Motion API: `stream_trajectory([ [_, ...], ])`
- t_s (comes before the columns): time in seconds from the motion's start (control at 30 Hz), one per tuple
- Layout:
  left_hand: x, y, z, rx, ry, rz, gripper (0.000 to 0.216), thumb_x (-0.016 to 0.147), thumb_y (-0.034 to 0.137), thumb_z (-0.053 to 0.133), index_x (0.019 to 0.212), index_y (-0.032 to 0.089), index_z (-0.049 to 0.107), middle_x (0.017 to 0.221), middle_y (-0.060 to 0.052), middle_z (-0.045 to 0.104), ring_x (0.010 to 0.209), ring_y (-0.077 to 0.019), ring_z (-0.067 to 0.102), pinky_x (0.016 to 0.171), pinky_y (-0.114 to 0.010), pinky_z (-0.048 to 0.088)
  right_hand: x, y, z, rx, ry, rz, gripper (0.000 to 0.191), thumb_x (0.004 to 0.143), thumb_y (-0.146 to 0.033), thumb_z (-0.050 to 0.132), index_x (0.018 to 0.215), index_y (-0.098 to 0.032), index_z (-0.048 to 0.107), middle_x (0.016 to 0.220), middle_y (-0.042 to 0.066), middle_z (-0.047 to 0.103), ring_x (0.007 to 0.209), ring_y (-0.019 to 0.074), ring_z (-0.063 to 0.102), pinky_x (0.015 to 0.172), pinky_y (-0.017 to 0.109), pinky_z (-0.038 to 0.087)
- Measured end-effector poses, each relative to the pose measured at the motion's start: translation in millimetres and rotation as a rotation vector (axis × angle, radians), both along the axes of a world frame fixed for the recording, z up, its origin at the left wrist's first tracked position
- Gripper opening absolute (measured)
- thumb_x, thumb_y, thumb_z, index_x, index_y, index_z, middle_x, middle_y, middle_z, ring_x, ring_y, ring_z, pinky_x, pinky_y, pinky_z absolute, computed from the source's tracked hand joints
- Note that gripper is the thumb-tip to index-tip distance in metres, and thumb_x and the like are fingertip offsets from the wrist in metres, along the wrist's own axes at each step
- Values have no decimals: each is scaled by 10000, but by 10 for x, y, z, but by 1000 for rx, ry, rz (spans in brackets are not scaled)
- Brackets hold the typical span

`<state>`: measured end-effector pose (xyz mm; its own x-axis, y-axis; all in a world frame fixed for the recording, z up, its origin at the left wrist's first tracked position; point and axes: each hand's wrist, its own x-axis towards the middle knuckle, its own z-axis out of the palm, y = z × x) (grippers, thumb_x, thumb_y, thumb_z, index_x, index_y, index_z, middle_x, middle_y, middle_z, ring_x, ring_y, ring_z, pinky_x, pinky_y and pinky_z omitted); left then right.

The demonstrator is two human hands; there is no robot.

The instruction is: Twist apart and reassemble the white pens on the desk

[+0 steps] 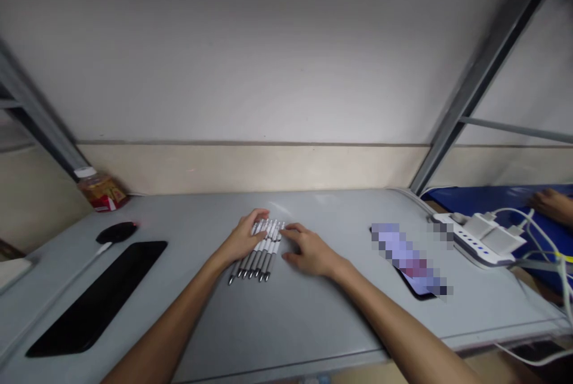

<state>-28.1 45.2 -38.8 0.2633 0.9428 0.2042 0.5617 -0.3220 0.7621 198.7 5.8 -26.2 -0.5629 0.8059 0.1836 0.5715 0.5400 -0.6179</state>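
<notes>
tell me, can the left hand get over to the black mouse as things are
Probably yes: the left hand rests on the pens, and only bare table lies between it and the mouse.

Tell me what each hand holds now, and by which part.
Neither hand grips anything. The left hand lies over the far ends of the row of pens; the right hand touches its right edge.

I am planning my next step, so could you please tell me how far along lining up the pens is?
Done: several white-and-grey pens lie side by side in a row on the grey table. In hand: the left hand rests on the row, and the right hand touches its right edge. Left: perhaps evening the staggered tips.
</notes>
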Motion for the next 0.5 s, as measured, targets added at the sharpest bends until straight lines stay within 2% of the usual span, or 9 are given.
stream_trajectory([
  [0.17, 20, -45, 111, -62, -25, 23, 431, 760, 222, 485, 1189, 206, 527, 1259, -90, 595, 1190, -221, 545, 1003, -396, 437, 6, -1, -2, -2, 30, 6, 613, 790, -248, 639, 1379, -187, 481, 1404, 138, 451, 1225, 258, 504, 1026, 375, 397],
  [0.37, -26, -70, 226, -104, -40, 77, 513, 676, 148, 423, 1170, 202, 548, 1211, -79, 606, 1123, -225, 570, 876, -368, 500, 8, 21, -24, 0, 103, 18, 578, 786, -236, 647, 1346, -187, 513, 1361, 132, 487, 1200, 246, 510, 1023, 375, 393],
  [0.5, -72, -73, 261, -84, -22, 118, 477, 687, 192, 447, 1151, 198, 557, 1181, -75, 607, 1103, -233, 567, 805, -336, 512, 28, 55, 16, -49, 295, -64, 498, 798, -259, 638, 1283, -201, 541, 1201, 99, 572, 1035, 205, 563, 893, 341, 460],
])
